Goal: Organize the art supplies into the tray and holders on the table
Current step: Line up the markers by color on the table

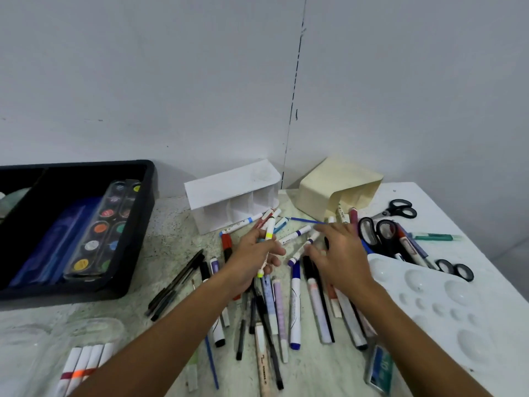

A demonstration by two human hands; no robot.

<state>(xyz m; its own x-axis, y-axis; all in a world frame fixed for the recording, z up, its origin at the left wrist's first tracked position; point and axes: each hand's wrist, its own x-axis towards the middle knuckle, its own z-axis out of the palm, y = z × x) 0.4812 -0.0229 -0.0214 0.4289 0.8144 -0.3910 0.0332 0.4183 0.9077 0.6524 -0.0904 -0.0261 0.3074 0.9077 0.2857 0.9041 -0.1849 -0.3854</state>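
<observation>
From the head view, the left hand (252, 263) pinches a yellow marker (266, 247), its long axis running away from the person toward the white holder (232, 193), which lies tipped on its side just beyond, mouth facing the hand. The right hand (340, 253) hovers with fingers spread over the pen pile (294, 305), holding nothing (it looks ready to gather more). The beige holder (332, 190), also tipped, lies nearer the right hand. Scissors (375, 230) lie to the right; the tray (143, 196) sits well left.
</observation>
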